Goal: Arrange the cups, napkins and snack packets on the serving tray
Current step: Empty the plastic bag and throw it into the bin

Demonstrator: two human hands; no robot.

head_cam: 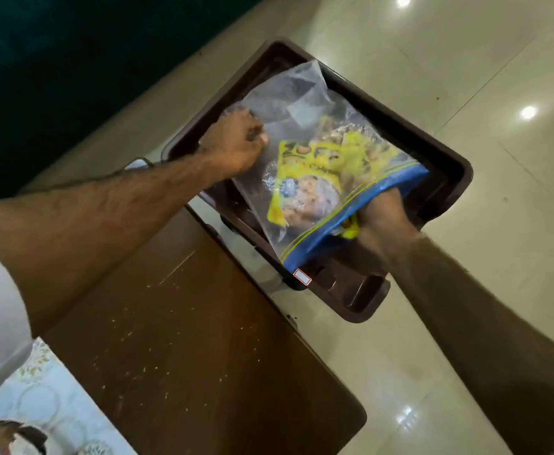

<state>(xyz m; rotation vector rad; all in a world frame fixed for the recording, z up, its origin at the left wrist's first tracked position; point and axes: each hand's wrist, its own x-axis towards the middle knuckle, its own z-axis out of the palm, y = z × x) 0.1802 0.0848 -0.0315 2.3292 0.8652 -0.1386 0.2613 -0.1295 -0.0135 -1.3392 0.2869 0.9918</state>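
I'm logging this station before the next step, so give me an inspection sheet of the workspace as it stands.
Surface: brown table, scratched and speckled; a patterned cloth at its near left.
Job's things: brown serving tray overhanging the table's far end; clear zip bag lying in it, yellow snack packets inside. Cups and napkins: nothing seen.
Clutter: nothing seen.
Grippers: left hand gripping the bag's closed end; right hand at its blue zip end, grasp unclear.
Cables: nothing seen.
Surroundings: glossy tiled floor.

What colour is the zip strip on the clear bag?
Blue with thin yellow lines, on the zip bag in the head view.
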